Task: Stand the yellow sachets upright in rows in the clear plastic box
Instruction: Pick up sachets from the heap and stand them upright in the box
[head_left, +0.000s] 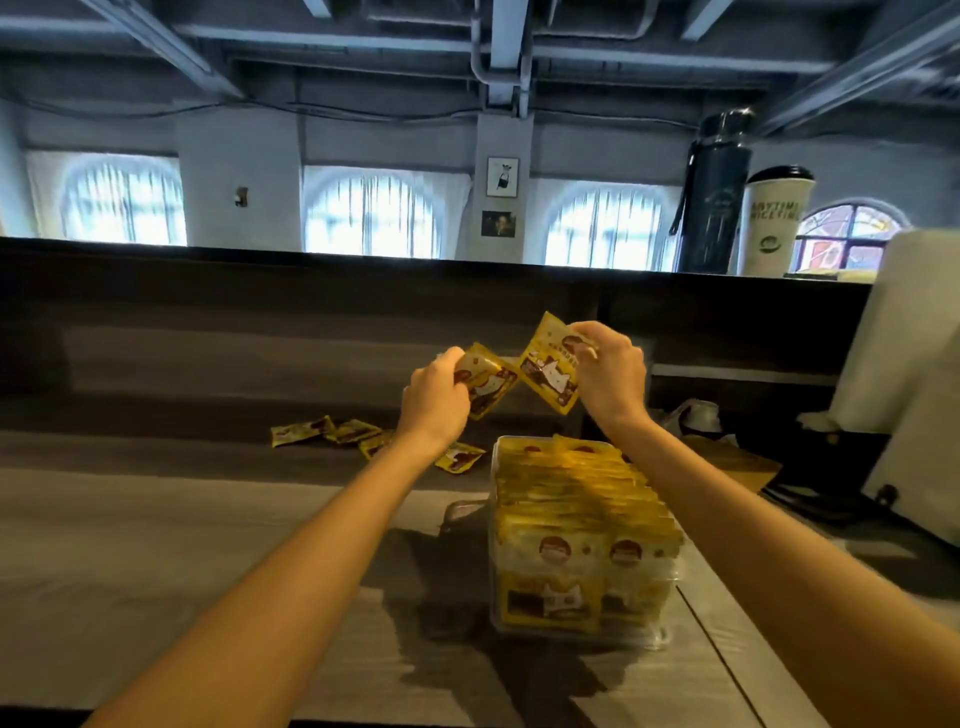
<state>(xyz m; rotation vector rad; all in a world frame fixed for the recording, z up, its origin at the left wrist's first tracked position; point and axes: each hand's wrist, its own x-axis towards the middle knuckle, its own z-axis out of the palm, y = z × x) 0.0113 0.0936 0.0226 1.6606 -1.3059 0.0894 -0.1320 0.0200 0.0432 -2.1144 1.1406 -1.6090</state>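
Note:
A clear plastic box (660, 631) stands on the wooden counter at centre right, packed with two rows of upright yellow sachets (582, 499). Above and behind it, my left hand (434, 400) grips one yellow sachet (488, 382) by its left edge. My right hand (610, 371) pinches another yellow sachet (550, 369) by its top right corner. The two sachets hang side by side in the air, their inner edges nearly touching. Several loose sachets (332, 430) lie flat on the counter behind my left forearm, one of them (460, 457) just left of the box.
A dark raised ledge (363, 291) runs across the back of the counter. On it at the right stand a dark bottle (717, 192) and a white cup (774, 228). A white appliance (914, 353) and a brown bag (727, 460) sit at the right.

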